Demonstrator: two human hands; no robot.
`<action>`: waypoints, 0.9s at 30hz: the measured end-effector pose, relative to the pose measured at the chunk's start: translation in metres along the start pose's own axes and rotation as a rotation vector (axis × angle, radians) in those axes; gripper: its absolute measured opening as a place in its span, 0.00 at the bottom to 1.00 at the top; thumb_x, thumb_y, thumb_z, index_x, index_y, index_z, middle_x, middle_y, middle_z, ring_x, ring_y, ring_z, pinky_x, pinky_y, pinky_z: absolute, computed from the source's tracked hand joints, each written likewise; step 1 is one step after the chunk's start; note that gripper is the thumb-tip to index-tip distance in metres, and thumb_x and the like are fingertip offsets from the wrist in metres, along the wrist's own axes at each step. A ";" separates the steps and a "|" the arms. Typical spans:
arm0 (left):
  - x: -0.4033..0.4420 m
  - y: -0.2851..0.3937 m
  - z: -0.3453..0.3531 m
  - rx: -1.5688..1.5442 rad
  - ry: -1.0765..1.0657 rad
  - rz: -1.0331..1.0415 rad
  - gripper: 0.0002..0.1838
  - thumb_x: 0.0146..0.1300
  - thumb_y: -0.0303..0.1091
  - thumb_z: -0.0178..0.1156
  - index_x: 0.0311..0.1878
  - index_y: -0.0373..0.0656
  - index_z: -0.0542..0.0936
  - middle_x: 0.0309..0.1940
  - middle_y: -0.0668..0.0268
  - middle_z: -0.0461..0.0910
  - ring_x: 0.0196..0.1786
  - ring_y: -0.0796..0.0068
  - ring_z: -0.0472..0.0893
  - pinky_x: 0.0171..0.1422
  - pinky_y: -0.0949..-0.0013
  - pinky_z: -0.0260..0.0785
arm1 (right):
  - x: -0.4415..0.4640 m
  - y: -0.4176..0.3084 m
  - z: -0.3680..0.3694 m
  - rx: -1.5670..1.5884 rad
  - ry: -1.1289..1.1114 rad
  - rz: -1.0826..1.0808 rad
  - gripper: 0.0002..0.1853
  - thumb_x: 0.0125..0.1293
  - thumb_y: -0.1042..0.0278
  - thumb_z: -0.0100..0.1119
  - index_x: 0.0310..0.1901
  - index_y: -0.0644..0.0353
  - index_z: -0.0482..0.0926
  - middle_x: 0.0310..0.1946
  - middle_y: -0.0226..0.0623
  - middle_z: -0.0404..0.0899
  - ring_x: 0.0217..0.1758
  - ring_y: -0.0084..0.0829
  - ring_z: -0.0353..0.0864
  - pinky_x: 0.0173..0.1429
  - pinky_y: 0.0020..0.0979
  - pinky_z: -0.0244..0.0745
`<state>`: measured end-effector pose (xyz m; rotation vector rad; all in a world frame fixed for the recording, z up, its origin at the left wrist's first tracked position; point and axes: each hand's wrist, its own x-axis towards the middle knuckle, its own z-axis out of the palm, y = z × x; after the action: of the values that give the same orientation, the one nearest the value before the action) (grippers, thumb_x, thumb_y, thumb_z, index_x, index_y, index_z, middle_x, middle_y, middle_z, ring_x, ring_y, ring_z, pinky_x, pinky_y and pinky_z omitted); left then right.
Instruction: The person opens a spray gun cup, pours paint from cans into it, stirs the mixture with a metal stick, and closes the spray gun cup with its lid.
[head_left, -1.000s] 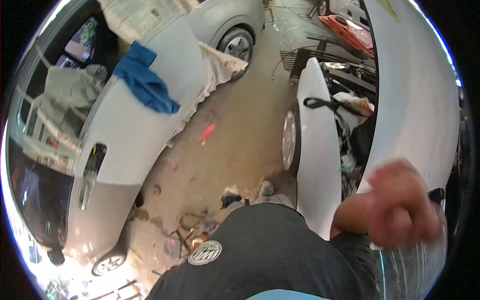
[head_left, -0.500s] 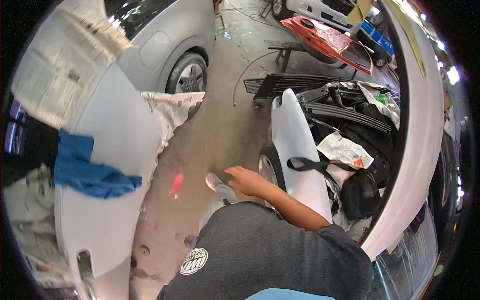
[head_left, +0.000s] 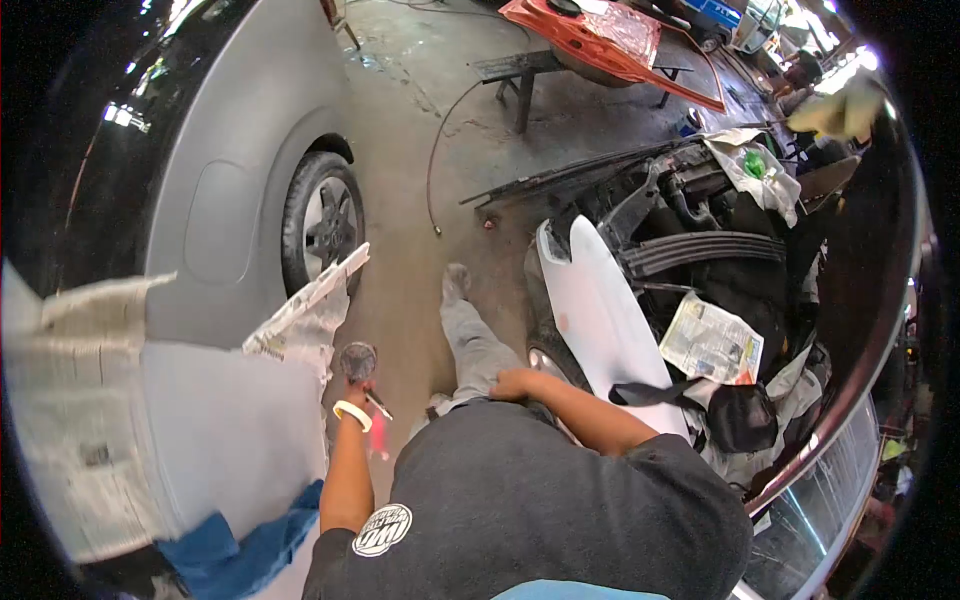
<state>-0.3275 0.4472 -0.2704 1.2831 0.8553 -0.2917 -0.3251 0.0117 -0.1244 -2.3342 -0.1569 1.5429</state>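
My left hand (head_left: 358,392), with a pale band at its wrist, is wrapped round a spray gun (head_left: 357,361). The gun's round dark cup faces up, and a small metal part sticks out near my fingers. It is beside the newspaper-masked edge of a light grey car panel (head_left: 225,425). My right hand (head_left: 512,384) rests against my grey trousers (head_left: 478,345) at the upper thigh, its fingers mostly hidden. A blue cloth (head_left: 235,550) lies on the panel at the lower left.
On the left is a grey car body with a wheel (head_left: 325,220). A white fender (head_left: 610,310) and a heap of black car parts (head_left: 700,225) with newspaper (head_left: 712,340) stand to the right. A red panel (head_left: 610,45) lies on a stand ahead; a hose (head_left: 432,170) crosses the floor.
My left hand has come into view with the spray gun. The right hand has drawn back from out in front to my thigh. My view has shifted forward and turned along the cars.
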 end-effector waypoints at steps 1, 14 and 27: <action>0.015 0.018 0.018 -0.028 -0.032 0.037 0.13 0.66 0.32 0.63 0.54 0.50 0.79 0.38 0.70 0.83 0.37 0.74 0.81 0.36 0.67 0.70 | 0.003 -0.011 -0.036 -0.039 -0.119 -0.059 0.34 0.71 0.43 0.55 0.64 0.67 0.78 0.56 0.57 0.84 0.61 0.51 0.83 0.69 0.49 0.73; 0.162 0.147 0.245 -0.002 -0.014 -0.346 0.32 0.68 0.32 0.64 0.74 0.53 0.68 0.62 0.65 0.81 0.66 0.65 0.80 0.70 0.60 0.64 | 0.329 -0.066 -0.479 0.118 0.391 -0.179 0.24 0.70 0.53 0.57 0.59 0.61 0.79 0.53 0.54 0.85 0.59 0.55 0.83 0.61 0.52 0.77; 0.273 0.055 0.326 -0.065 0.046 -0.269 0.30 0.68 0.31 0.67 0.72 0.47 0.71 0.66 0.63 0.77 0.69 0.66 0.75 0.74 0.49 0.63 | 0.643 0.072 -0.431 -0.190 0.201 0.098 0.17 0.64 0.67 0.60 0.51 0.60 0.88 0.53 0.54 0.86 0.56 0.51 0.87 0.59 0.48 0.83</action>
<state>0.0183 0.2345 -0.4094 1.1178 1.0709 -0.4447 0.3209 0.0265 -0.5567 -2.6660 -0.1480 1.3788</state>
